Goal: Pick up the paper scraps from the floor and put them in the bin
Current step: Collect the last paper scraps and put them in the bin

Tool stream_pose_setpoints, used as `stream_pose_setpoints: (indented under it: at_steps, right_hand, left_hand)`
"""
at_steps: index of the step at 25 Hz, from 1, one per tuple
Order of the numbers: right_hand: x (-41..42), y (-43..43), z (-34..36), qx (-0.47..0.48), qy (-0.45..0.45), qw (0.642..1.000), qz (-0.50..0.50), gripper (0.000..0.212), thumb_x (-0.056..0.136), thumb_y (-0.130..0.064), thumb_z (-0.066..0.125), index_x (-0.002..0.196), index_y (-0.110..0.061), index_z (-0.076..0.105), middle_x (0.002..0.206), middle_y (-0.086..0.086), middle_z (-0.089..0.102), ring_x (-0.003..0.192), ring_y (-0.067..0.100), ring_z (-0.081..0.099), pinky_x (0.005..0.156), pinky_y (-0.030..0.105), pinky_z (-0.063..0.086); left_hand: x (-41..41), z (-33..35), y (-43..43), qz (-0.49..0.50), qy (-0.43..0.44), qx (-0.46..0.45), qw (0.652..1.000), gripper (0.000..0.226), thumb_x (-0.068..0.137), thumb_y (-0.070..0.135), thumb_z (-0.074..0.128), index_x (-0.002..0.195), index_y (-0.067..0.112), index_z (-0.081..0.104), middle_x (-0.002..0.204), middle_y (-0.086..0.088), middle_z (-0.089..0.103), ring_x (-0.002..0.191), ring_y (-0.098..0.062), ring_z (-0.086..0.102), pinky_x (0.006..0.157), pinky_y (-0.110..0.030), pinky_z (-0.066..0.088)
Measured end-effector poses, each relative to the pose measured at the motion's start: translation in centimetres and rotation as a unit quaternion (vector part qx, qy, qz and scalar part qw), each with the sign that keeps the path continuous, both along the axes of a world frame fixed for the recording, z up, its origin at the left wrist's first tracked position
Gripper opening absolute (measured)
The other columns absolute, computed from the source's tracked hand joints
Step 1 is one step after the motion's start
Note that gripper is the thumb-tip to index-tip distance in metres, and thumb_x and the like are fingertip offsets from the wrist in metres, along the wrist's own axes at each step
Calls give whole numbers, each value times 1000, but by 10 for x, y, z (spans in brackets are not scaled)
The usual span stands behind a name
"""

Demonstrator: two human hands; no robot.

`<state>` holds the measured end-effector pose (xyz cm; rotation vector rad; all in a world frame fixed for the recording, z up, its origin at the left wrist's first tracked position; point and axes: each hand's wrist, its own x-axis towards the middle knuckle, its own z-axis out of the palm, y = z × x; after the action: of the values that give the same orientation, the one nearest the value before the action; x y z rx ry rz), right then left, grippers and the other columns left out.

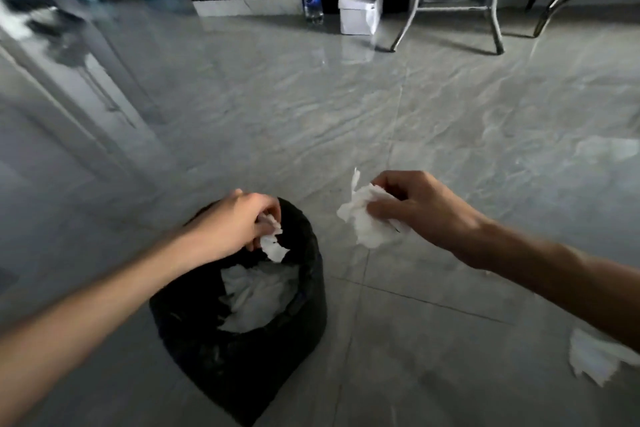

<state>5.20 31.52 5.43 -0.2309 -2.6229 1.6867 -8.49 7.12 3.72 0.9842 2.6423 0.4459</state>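
- Black-lined bin (242, 350) — at 6 o'clock, white paper inside.
- Left hand (239, 222) pinches a small scrap (273, 246) over it.
- Right hand (415, 208) at 3 o'clock, clenched round crumpled paper (363, 218).

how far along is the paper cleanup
Done: white scraps already lie in the black-lined bin. In hand: the left hand holds a scrap over it; the right hand grips crumpled paper beside it. Left: a torn sheet on the floor.
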Motion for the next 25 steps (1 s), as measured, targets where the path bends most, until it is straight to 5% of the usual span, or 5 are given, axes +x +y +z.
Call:
stream_pose_setpoints:
  at_steps: [4,9,12,17,25]
  right_hand:
    - [-43,-53,21,-11,-10,999,53,7,77,-15,68,75,-21,69,67,-5,65,54,2,55,45,13,41]
    - [-76,-103,-9,7,-125,990,72,8,76,-9,67,81,-15,70,77,9,69,57,13,57,44,19,44]
    - [-83,-123,-31,-38,-208,972,106,26,80,-9,69,105,-3,66,104,17,68,78,19,65,62,25,57]
    - [-76,-99,-29,-114,-233,962,87,44,85,-20,66,126,-9,54,118,19,64,106,24,64,97,37,52]
    - [19,62,-40,-103,-195,970,-100,18,86,-2,58,102,-1,67,87,15,72,80,20,70,75,29,59]
  left_hand:
    - [-5,-37,-57,90,-66,-46,993,6,81,15,62,80,20,64,61,1,68,50,-12,66,56,-32,56]
    - [-6,-50,-78,164,-39,-95,981,38,80,21,65,117,25,58,101,1,66,80,-19,65,81,-36,54]
    - [-3,-40,-76,200,-4,-35,979,35,82,14,59,115,24,57,111,0,65,95,-23,63,82,-36,51]
    - [1,-16,-27,143,18,15,989,32,78,18,55,109,26,56,107,3,64,98,-22,60,85,-38,50]
    - [33,-5,126,-48,-66,32,996,26,81,16,56,105,24,59,103,4,69,77,-17,62,78,-31,52]
